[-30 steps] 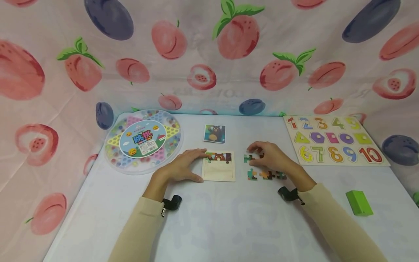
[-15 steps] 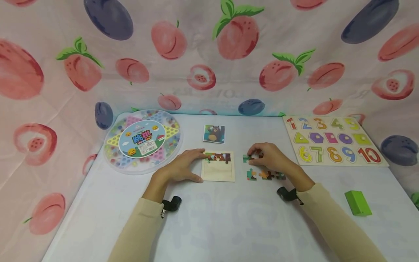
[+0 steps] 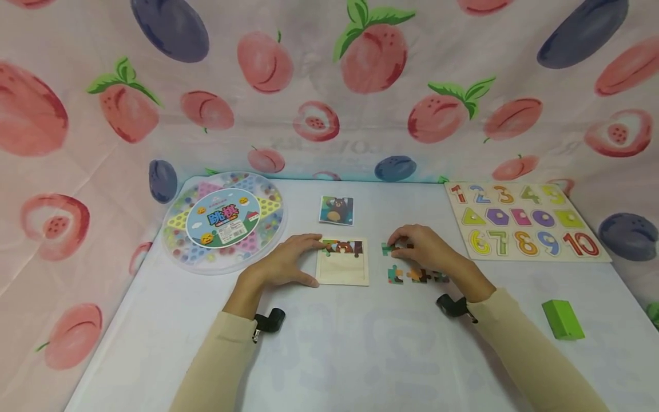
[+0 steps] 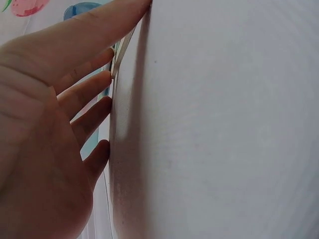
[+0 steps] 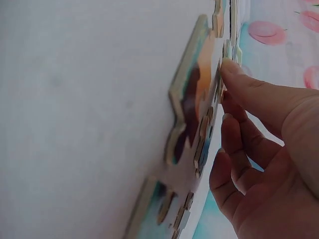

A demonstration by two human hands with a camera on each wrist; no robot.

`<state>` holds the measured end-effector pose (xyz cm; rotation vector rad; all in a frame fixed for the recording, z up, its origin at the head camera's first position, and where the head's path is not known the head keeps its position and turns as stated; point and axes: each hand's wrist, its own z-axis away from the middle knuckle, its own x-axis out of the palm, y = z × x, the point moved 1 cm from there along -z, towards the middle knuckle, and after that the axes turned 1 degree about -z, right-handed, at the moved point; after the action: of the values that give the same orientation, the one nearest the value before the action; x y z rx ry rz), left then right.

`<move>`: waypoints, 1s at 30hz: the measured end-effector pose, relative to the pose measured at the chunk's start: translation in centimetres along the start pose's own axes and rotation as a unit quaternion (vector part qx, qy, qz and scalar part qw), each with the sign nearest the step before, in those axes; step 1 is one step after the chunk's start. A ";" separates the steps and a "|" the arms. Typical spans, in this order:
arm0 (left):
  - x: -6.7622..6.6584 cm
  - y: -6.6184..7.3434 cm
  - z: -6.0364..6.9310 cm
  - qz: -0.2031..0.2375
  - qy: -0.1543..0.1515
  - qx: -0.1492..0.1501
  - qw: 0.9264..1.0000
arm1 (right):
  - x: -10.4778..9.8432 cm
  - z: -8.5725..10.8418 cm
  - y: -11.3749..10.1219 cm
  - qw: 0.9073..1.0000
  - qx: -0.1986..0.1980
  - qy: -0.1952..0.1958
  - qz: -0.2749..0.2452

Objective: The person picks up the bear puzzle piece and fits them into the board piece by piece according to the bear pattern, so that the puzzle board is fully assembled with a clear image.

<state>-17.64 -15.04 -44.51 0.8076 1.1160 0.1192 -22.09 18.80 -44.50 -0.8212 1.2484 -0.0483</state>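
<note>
A small wooden puzzle tray [image 3: 342, 272] lies mid-table, a strip of bear-picture pieces [image 3: 344, 247] along its top and bare wood below. My left hand [image 3: 285, 260] rests against the tray's left side, fingers fairly straight, index near the top corner and thumb at the bottom one. To the tray's right, my right hand [image 3: 426, 247] pinches a green and dark jigsaw piece [image 3: 385, 249] between thumb and curled fingers, low at the table; the hand partly covers it and other pieces behind. Nearer me are a teal piece [image 3: 395, 274], an orange-brown piece [image 3: 419, 276] and a dark one [image 3: 441, 276].
A bear picture card [image 3: 337, 210] lies behind the tray. At left is a round Chinese checkers board [image 3: 223, 220] with marbles. A number and shape board [image 3: 530, 222] lies back right, a green block [image 3: 563, 319] in front of it. Fruit-patterned cloth hangs behind.
Almost nothing differs. Over the last second my right hand has shifted very slightly at the jigsaw piece; my left hand stays against the tray.
</note>
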 end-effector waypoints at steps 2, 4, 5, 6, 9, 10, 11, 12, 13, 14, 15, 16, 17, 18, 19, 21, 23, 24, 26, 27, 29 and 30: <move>0.0 0.1 0.0 0.003 -0.001 -0.001 1.000 | -0.1 0.1 0.0 1.000 0.002 0.004 -0.005; 0.0 0.1 0.0 0.004 0.000 -0.002 1.000 | -0.2 0.2 0.1 1.000 0.000 0.010 -0.011; 0.0 0.0 0.0 0.004 0.001 -0.002 1.000 | -0.3 0.3 0.1 1.000 0.002 0.014 -0.015; 0.0 0.0 0.0 0.004 0.001 -0.002 1.000 | -0.4 0.3 0.0 1.000 0.002 0.017 -0.021; 0.0 0.0 0.0 0.003 0.003 -0.001 1.000 | -0.7 0.3 -0.1 0.999 0.003 0.022 -0.041; 0.0 0.0 0.0 0.002 0.003 -0.001 1.000 | -0.8 0.3 -0.1 0.998 0.004 0.022 -0.050; 0.0 0.0 0.0 0.001 0.004 0.000 1.000 | -0.9 0.3 -0.2 0.998 0.006 0.022 -0.058; 0.0 0.0 0.0 0.001 0.005 0.001 1.000 | -1.0 0.3 -0.3 0.997 0.005 0.021 -0.068; 0.0 0.0 0.0 0.000 0.006 0.003 1.000 | -1.0 0.3 -0.3 0.997 0.004 0.021 -0.076; 0.0 0.0 0.0 0.000 0.006 0.004 1.000 | -1.1 0.3 -0.3 0.996 0.002 0.021 -0.083; 0.0 0.0 0.0 -0.001 0.007 0.005 1.000 | -1.1 0.3 -0.4 0.996 0.000 0.021 -0.091; 0.0 0.0 0.0 -0.001 0.008 0.007 1.000 | -1.1 0.3 -0.4 0.995 -0.001 0.022 -0.098; 0.0 0.0 0.0 -0.002 0.008 0.008 1.000 | -1.2 0.3 -0.4 0.994 -0.003 0.024 -0.103; 0.0 0.0 0.0 -0.002 0.008 0.008 1.000 | -1.2 0.3 -0.5 0.994 -0.006 0.027 -0.106; 0.0 0.0 0.1 -0.002 0.009 0.009 1.000 | -1.2 0.2 -0.5 0.994 -0.009 0.029 -0.108; 0.0 0.0 0.1 -0.002 0.008 0.008 1.000 | -1.2 0.1 -0.6 0.994 -0.015 0.035 -0.104; 0.0 -0.1 0.0 -0.001 0.008 0.008 1.000 | -1.1 0.0 -0.7 0.994 -0.016 0.038 -0.099; 0.0 -0.1 0.0 0.000 0.008 0.008 1.000 | -1.0 -0.1 -0.9 0.994 -0.014 0.038 -0.103; 0.0 -0.1 0.0 0.001 0.006 0.008 1.000 | -0.8 -0.2 -1.1 0.994 -0.010 0.035 -0.106; 0.0 -0.1 0.0 0.001 0.006 0.009 1.000 | -0.7 -0.2 -1.3 0.993 -0.008 0.032 -0.112; 0.0 -0.2 0.0 0.001 0.006 0.010 1.000 | -0.4 -0.4 -1.8 0.993 -0.005 0.030 -0.115; 0.0 -0.2 0.0 0.001 0.006 0.011 1.000 | -0.3 -0.6 -2.0 0.993 -0.002 0.029 -0.116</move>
<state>-17.73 -15.15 -44.61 0.8279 1.1287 0.1136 -21.88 17.20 -43.15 -0.9717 1.2023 -0.2577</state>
